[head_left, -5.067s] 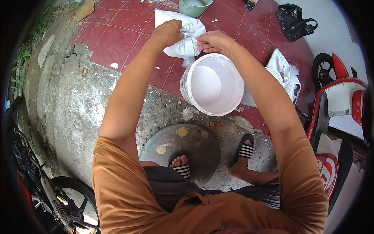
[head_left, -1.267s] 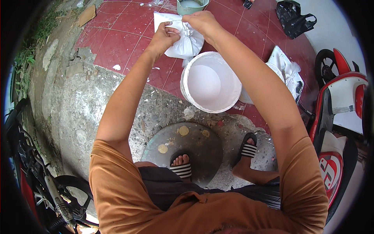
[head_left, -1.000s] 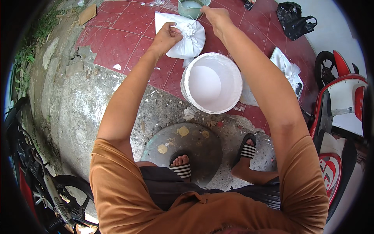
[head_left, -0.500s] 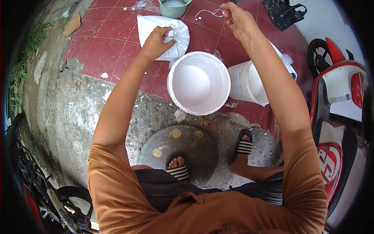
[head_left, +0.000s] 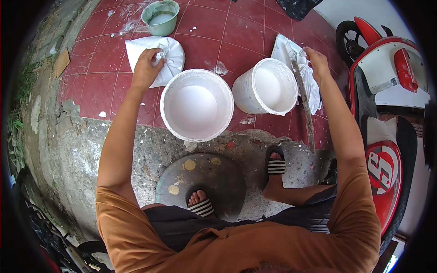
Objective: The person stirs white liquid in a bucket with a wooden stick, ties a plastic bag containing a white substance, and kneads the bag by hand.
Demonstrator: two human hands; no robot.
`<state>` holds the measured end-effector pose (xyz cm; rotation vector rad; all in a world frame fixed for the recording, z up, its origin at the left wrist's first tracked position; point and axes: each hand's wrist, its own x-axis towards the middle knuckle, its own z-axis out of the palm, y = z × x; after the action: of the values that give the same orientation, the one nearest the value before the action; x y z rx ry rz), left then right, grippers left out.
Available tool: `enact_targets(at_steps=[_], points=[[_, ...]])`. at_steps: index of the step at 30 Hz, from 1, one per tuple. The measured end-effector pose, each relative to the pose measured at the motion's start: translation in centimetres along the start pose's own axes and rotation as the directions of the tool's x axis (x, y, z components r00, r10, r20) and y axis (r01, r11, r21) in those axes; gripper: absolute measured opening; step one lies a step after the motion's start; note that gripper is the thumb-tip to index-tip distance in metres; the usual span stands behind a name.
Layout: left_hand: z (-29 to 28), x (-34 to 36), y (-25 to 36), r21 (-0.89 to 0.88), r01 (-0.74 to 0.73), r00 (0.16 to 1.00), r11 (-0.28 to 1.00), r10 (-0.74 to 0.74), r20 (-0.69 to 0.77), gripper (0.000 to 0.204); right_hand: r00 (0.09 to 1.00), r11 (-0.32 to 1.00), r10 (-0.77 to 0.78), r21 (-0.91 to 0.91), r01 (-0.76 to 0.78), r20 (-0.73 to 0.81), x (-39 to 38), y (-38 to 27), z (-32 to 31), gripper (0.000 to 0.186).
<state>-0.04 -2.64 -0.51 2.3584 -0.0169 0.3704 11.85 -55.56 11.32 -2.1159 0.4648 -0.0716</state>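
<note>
My left hand point(head_left: 144, 68) grips the gathered, knotted top of a white bag point(head_left: 170, 75) lying on the red tiles. My right hand point(head_left: 318, 66) is out to the right, fingers bent round a thin white string point(head_left: 302, 53), above a second white bag point(head_left: 313, 98) and a long narrow stick point(head_left: 306, 113). Between my forearms stands a wide white bucket point(head_left: 223, 107) with pale material inside. Just right of it, a second white bucket point(head_left: 243, 91) also holds white material and leans slightly. A green bowl point(head_left: 160, 28) with whitish contents sits beyond the first bag.
A red-and-white motorbike point(head_left: 381, 68) stands at right by a white wall, another vehicle point(head_left: 54, 245) at lower left. A black plastic bag point(head_left: 295, 7) lies at the back. A round grey disc point(head_left: 173, 168) lies under my left foot on rough concrete point(head_left: 123, 141).
My right hand has left the first bag, carrying the string rightward to above the second bag. My left hand stays on the first bag. The view has shifted, exposing the second bucket and the stick.
</note>
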Motion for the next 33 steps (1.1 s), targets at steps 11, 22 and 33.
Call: enact_targets(at_steps=[11, 22, 33], points=[[-1.1, -0.6, -0.2, 0.025, 0.122, 0.993, 0.992, -0.122, 0.003, 0.034, 0.982, 0.746, 0.015, -0.656, 0.115, 0.189, 3.0, 10.3, -1.5, 0.037], [-0.9, -0.3, 0.7, -0.027, 0.271, 0.962, 0.962, -0.272, -0.035, 0.026, 0.981, 0.788, -0.061, -0.594, 0.162, 0.185, -0.4, 9.5, -4.0, 0.043], [-2.1, -0.3, -2.0, -0.378, 0.358, 0.897, 0.854, -0.427, -0.117, 0.024, 0.950, 0.935, -0.180, -0.257, 0.246, 0.254, -6.7, 2.3, -3.5, 0.032]])
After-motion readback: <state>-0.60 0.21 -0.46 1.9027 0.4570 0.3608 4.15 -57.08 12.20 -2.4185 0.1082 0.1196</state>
